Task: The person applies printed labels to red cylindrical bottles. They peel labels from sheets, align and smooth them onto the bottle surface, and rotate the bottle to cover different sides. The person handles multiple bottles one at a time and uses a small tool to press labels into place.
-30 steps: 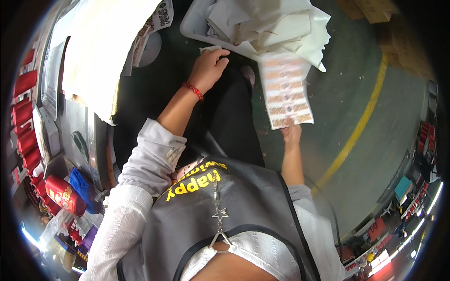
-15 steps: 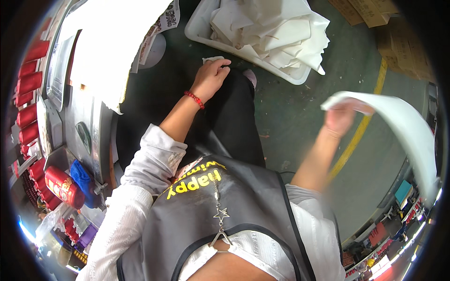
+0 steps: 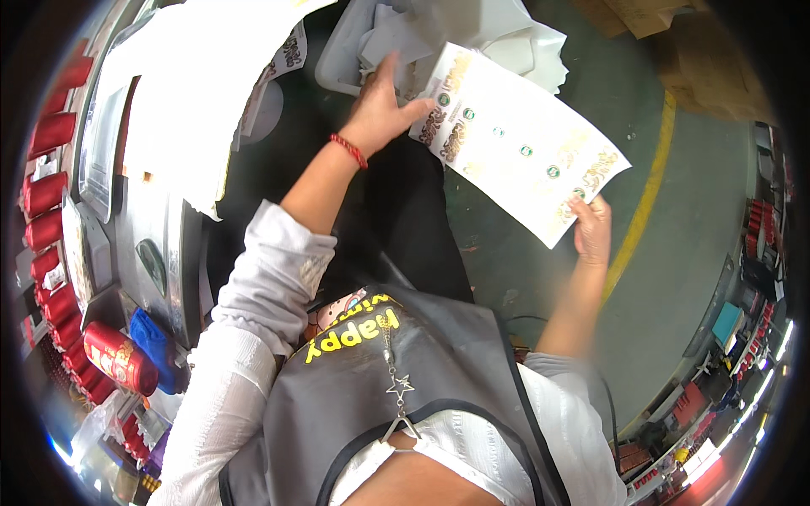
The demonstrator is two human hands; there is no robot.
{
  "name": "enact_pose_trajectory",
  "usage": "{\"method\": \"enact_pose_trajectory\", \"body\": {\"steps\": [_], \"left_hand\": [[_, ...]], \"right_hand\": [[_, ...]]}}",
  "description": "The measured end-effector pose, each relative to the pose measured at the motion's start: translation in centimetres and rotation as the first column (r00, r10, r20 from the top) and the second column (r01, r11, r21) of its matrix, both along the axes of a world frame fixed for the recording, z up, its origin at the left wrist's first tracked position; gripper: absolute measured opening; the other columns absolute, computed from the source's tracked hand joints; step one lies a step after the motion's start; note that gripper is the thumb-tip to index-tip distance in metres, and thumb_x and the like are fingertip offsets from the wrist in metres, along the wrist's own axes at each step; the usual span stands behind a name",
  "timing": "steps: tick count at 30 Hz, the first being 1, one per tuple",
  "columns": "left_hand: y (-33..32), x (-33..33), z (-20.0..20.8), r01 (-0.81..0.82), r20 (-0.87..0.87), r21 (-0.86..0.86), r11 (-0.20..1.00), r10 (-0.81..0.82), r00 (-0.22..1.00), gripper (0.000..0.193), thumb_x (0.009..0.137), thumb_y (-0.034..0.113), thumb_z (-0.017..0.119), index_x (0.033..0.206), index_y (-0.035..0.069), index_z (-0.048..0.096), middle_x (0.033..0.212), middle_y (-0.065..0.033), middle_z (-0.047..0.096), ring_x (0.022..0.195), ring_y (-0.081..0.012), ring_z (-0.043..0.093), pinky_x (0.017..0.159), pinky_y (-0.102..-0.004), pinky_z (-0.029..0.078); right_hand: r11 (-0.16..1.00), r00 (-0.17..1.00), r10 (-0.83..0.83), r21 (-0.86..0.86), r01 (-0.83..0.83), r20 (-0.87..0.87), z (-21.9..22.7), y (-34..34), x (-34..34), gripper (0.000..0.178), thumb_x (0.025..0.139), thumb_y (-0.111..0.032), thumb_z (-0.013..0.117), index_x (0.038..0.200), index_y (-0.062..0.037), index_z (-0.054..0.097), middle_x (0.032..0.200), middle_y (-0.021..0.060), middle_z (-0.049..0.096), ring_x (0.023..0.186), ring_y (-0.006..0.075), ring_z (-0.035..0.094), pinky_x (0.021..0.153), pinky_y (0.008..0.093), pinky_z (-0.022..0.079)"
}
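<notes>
A white printed sheet with small green round marks and brown and gold lettering spans the space in front of my right knee. My right hand pinches its near right corner between thumb and fingers. At the sheet's left end is my left hand, a red bead bracelet on its wrist. Its fingers are spread, and the thumb reaches to the sheet's edge; whether it touches cannot be told. Behind the sheet stands a white plastic bin holding crumpled white paper, partly covered by the sheet and my left hand.
A metal-sided bench with a brightly lit white surface is on my left. Beside it sit a red jar and a blue cloth. Cardboard boxes stand far right, beyond a yellow floor line.
My right hand has brought the sheet in from the right, and its printed face now shows. My left hand has moved forward to the bin and spread its fingers; the white scrap near it no longer shows.
</notes>
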State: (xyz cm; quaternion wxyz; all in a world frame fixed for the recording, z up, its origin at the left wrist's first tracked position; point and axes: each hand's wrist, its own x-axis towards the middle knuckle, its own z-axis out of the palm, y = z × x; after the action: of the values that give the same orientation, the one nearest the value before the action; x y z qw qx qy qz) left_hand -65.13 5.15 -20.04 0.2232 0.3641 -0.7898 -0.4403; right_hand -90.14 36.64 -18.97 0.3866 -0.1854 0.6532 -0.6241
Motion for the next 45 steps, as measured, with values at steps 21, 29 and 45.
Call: {"method": "enact_pose_trajectory", "body": {"steps": [21,29,45], "left_hand": [[9.4,-0.3,3.7,0.419,-0.557,0.830,0.369,0.496,0.666,0.038,0.096,0.018,0.066,0.129,0.000,0.057,0.123,-0.0094,0.066,0.112,-0.0208,0.063,0.099,-0.0376,0.050],[10.5,2.9,5.6,0.566,-0.649,0.696,0.443,0.049,0.759,0.068,0.105,0.041,0.048,0.157,0.007,0.022,0.150,-0.0130,0.041,0.130,-0.0238,0.051,0.108,-0.0379,0.041],[10.0,15.3,1.3,0.248,-0.379,0.827,0.504,0.174,0.909,0.068,0.103,0.043,0.050,0.155,0.005,0.027,0.148,-0.0163,0.045,0.127,-0.0210,0.054,0.108,-0.0349,0.042]], "right_hand": [[0.842,0.849,-0.236,-0.337,0.421,0.472,1.4,-12.5,12.6,0.049,0.099,-0.015,0.058,0.141,0.0055,0.044,0.139,0.0191,0.055,0.126,0.0309,0.055,0.108,0.0475,0.044],[0.833,0.988,-0.078,-0.535,0.138,0.132,3.8,-11.4,-0.8,0.060,0.092,-0.018,0.067,0.143,0.0020,0.043,0.140,0.0167,0.054,0.128,0.0336,0.054,0.107,0.0501,0.045],[0.995,0.948,-0.083,-0.031,0.097,0.308,-12.0,-4.9,-7.4,0.043,0.095,-0.001,0.057,0.135,0.0098,0.049,0.123,0.0213,0.064,0.102,0.0284,0.069,0.086,0.0385,0.058]]}}
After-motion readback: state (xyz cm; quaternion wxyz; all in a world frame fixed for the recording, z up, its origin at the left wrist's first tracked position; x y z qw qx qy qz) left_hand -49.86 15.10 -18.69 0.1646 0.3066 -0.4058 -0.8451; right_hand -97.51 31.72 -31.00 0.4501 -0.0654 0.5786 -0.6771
